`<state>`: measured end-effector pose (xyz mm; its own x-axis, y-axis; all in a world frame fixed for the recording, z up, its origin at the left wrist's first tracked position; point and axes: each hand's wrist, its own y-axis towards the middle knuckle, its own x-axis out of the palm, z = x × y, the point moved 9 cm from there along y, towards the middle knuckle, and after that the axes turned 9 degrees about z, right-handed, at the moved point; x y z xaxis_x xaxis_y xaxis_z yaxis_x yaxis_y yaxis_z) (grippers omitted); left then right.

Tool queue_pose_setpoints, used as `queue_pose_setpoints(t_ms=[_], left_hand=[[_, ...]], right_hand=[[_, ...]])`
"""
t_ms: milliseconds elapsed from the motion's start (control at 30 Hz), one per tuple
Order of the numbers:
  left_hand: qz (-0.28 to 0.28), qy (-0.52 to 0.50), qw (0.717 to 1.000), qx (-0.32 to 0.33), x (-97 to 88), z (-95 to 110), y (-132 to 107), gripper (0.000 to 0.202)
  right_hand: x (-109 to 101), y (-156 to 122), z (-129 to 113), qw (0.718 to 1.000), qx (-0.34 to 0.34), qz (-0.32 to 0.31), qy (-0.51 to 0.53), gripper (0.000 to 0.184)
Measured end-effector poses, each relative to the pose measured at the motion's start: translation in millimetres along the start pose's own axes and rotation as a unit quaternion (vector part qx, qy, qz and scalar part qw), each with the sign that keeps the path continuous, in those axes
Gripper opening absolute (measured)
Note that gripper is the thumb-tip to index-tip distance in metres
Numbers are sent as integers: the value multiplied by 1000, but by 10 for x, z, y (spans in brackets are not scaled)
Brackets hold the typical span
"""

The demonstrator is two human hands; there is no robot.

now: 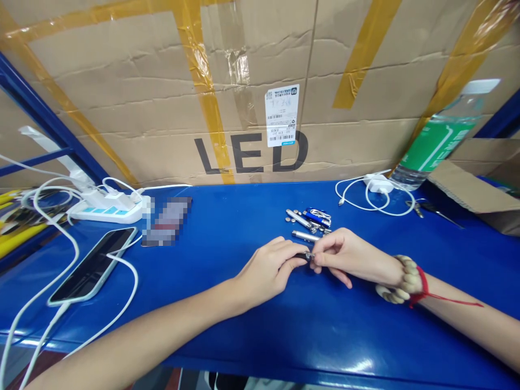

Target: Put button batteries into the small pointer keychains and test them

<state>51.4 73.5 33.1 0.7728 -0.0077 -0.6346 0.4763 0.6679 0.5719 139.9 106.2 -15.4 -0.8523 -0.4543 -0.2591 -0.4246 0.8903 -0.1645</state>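
My left hand (273, 266) is closed, pinching a small black cylindrical piece with a silver end (304, 255) just above the blue tabletop. At that silver end the thumb and fingers of my right hand (340, 253) are pinched together; most of what lies between them is hidden. Just beyond my fingers lie a silver pen-like tube (304, 236) and a second silver tube (298, 219). Several small round button cells (289, 219) are scattered around them. A blue item with a looped white cord (319, 216) rests beside the tubes.
A large cardboard box (154, 114) stands behind the blue table (227, 216). On the left are a phone (93, 265), a power strip (109, 211) and loose white cables. To the right are a charger (379, 184), scissors (436, 211), a water bottle (441, 138) and an open carton (475, 189).
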Motion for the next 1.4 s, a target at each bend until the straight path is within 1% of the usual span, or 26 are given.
queue_pose_setpoints(t_ms=[67,167,233,333,400,433,533,633,733,833,900,1033,1100,1167,1233,1300,1333,1400], left_hand=[[-6,11,1000,19,19,16,-10,20],[-8,26,999,31,36,14,-19,19],[-6,42,999,30,40,0,-19,19],[-13,71,997,36,65,-8,-25,22],[-21,81,996,43,85,-3,-34,24],[-25,82,995,45,93,-2,-40,24],[-21,74,996,50,88,-2,-51,24],[12,61,997,52,28,-3,-46,23],[33,45,997,44,-9,-17,-34,25],[42,25,999,23,-23,-37,-15,29],[46,19,999,-8,-31,-73,4,28],[50,18,995,-85,-53,-173,36,23],[52,11,993,-105,-65,-195,48,22],[50,1,991,-125,-72,-219,53,21],[48,-11,988,-148,-74,-248,51,21],[42,-21,986,-162,-68,-261,46,21],[38,-24,986,-164,-62,-259,45,21],[27,-26,986,-161,-46,-245,43,21]], right_hand=[[-1,-5,-15,1000,-8,-11,-20,29],[-23,-16,-58,998,-31,-6,-60,30],[-8,-33,-125,992,-71,-10,-104,31],[60,-76,-240,971,-149,-26,-185,32],[100,-98,-274,959,-178,-32,-217,32],[113,-102,-273,958,-180,-32,-222,32],[126,-90,-223,969,-145,-18,-198,33],[135,-64,-113,991,-65,-5,-121,36],[177,-46,-39,999,-9,-14,-38,41],[194,-27,-35,999,4,-23,24,45],[196,-19,-33,999,8,-27,45,46],[190,-19,-25,999,10,-25,22,48],[132,-18,-56,1000,-10,4,-4,44],[-9,-23,-126,995,-52,75,-44,36],[-173,-56,-227,977,-107,161,-93,31],[-272,-102,-323,955,-158,218,-127,28],[-291,-118,-359,947,-180,229,-134,27],[-294,-134,-401,941,-211,230,-132,24]])
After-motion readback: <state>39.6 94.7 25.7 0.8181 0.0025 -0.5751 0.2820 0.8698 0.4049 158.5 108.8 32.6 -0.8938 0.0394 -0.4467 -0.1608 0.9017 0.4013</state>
